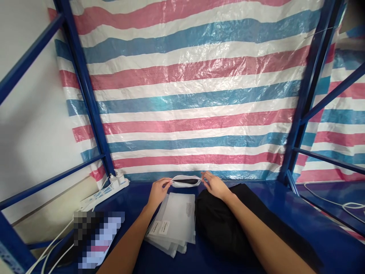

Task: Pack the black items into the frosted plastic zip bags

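A whitish zip bag (186,185) is stretched between my two hands, its mouth spread apart and something black showing inside. My left hand (158,192) pinches the left end of the opening. At the other end, the fingers of my right hand (214,185) grip the corner of the same bag. Below and between my forearms lies a fanned stack of frosted zip bags (178,217) with small printed labels. Black folded fabric (228,224) lies to the right, partly under my right forearm.
The blue surface (273,205) sits inside a blue metal frame (302,114). A striped plastic sheet (194,95) hangs behind. To the left are a white power strip (105,193) with plugs, white cables (59,238) and a blurred-out item (102,239). Another cable (339,201) lies at right.
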A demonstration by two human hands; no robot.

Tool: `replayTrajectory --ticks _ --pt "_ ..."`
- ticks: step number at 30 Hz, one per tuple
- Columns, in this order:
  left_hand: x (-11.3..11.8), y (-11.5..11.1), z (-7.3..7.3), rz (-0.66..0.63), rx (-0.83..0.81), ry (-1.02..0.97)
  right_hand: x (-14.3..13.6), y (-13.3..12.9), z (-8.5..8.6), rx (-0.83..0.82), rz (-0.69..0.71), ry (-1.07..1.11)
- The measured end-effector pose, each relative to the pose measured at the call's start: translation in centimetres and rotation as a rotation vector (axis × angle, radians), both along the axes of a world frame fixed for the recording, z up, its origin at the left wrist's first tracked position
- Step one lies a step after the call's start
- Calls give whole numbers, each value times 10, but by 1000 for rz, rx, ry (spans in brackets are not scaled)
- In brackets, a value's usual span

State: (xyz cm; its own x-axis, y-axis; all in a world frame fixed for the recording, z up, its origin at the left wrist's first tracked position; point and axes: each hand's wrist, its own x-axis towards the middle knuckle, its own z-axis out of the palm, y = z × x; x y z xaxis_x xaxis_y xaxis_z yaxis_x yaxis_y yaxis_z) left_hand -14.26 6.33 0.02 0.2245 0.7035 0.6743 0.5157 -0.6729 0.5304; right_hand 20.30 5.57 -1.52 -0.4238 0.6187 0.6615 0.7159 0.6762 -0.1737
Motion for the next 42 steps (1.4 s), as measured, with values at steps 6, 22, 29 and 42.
replayTrajectory --ticks 6,22,29,42 --pt "13 -12 7 -119 -23 42 -29 -8 -5 -78 97 -17" --pt "36 -18 4 -240 -448 -415 -59 -32 16 -970 656 1094" --pt "35 -12 -3 -156 -417 -471 -63 -22 6 -1051 598 1402" --pt "26 -6 -3 -118 -468 -759 -41 -21 7 -1149 679 1490"
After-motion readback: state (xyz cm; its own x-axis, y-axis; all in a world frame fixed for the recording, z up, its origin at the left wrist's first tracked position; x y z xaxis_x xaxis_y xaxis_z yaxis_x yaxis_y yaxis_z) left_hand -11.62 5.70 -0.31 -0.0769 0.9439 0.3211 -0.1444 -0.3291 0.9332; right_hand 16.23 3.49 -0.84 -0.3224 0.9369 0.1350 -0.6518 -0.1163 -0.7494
